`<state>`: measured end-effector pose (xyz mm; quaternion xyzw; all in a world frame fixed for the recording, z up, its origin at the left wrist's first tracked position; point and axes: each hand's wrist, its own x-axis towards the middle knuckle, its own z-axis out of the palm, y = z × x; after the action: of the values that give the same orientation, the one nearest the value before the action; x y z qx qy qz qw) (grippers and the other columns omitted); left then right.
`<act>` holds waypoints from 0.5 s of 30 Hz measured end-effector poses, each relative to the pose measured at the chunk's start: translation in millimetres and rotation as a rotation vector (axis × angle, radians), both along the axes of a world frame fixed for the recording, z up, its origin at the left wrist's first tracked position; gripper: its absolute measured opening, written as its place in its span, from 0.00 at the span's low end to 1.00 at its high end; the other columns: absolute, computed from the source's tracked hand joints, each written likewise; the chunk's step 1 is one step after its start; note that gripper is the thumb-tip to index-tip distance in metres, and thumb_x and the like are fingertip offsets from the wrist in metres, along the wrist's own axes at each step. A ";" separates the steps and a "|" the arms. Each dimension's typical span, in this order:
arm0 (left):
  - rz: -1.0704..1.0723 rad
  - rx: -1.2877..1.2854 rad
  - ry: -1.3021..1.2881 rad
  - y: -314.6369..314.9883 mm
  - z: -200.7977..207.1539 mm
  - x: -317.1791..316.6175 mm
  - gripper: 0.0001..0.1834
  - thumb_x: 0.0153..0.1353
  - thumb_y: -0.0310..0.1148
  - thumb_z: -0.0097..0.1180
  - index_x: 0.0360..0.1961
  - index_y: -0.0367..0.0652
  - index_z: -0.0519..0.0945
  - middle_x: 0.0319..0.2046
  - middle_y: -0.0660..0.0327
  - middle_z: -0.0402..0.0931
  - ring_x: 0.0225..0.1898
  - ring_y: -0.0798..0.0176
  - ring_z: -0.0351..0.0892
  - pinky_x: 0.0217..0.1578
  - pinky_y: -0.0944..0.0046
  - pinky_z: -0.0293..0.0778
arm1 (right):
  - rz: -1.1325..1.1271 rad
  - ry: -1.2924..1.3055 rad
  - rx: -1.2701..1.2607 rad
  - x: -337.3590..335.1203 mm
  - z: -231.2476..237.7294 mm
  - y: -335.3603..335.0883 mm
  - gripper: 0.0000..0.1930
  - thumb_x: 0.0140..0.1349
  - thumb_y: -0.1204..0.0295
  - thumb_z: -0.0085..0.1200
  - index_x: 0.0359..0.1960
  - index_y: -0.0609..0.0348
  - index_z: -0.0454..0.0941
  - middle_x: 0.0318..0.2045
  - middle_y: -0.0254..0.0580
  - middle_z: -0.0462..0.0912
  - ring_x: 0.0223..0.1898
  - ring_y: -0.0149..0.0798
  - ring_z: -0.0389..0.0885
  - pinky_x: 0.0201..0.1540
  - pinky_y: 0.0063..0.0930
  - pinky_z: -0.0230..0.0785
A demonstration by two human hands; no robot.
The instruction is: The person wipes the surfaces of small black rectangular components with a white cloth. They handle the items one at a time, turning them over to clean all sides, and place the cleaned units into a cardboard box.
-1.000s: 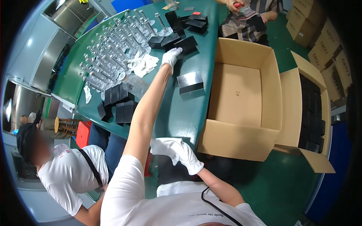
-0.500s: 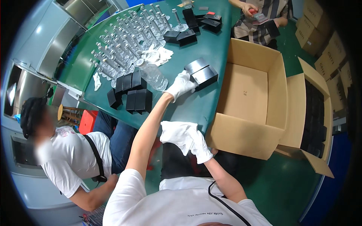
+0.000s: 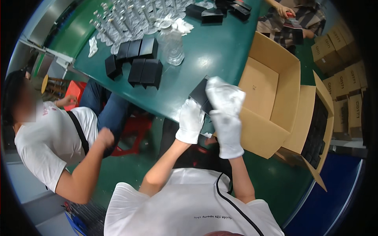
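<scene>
At the table's near edge, my left hand point(image 3: 190, 122), in a white glove, grips a dark black box point(image 3: 200, 93) from its near side. My gloved right hand point(image 3: 227, 131) closes round a white cloth point(image 3: 224, 95), which lies against the right side of the box and hides part of it. Farther left on the table stand several black boxes point(image 3: 138, 71) in a cluster. Beside them is a clear plastic bottle point(image 3: 172, 48), with a crumpled white cloth point(image 3: 179, 26) behind it.
Many clear-based metal stems point(image 3: 128, 21) crowd the back of the green table point(image 3: 106, 83). An open carton point(image 3: 260, 139) adjoins its right edge; another carton point(image 3: 301, 118) holds black boxes. One person point(image 3: 51, 129) sits at left; another person's hand point(image 3: 286, 11) shows at far right.
My left hand has drawn the black box toward me to the table's near edge. My right hand has risen with the cloth and now meets the box. The head view has shifted.
</scene>
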<state>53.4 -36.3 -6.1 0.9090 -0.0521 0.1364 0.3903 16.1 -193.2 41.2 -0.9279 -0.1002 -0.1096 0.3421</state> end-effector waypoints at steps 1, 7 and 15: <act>0.063 -0.067 0.032 0.8 -1.7 -11.8 0.09 0.56 0.28 0.55 0.37 0.34 0.77 0.32 0.47 0.77 0.36 0.41 0.77 0.39 0.50 0.74 | 0.086 -0.133 -0.203 10.9 14.1 17.5 0.21 0.63 0.63 0.56 0.57 0.57 0.74 0.46 0.50 0.82 0.49 0.53 0.80 0.55 0.49 0.68; 0.032 0.044 -0.239 4.5 1.9 -10.3 0.08 0.45 0.22 0.59 0.30 0.39 0.78 0.31 0.50 0.76 0.36 0.43 0.75 0.39 0.50 0.72 | 0.139 -0.364 -0.393 95.2 10.5 20.7 0.20 0.66 0.64 0.51 0.58 0.54 0.73 0.59 0.47 0.74 0.62 0.55 0.69 0.66 0.46 0.59; 0.090 -0.028 -0.353 1.9 -7.3 -5.2 0.06 0.49 0.25 0.59 0.31 0.40 0.79 0.34 0.51 0.77 0.37 0.45 0.77 0.39 0.53 0.73 | 0.283 -0.182 -0.425 94.2 31.4 69.8 0.19 0.67 0.61 0.48 0.57 0.51 0.71 0.63 0.43 0.69 0.62 0.50 0.70 0.67 0.47 0.58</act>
<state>48.2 -34.4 -13.4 0.8669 -0.0770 0.3117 0.3814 110.3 -123.3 72.5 -0.9419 -0.2801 -0.1199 0.1412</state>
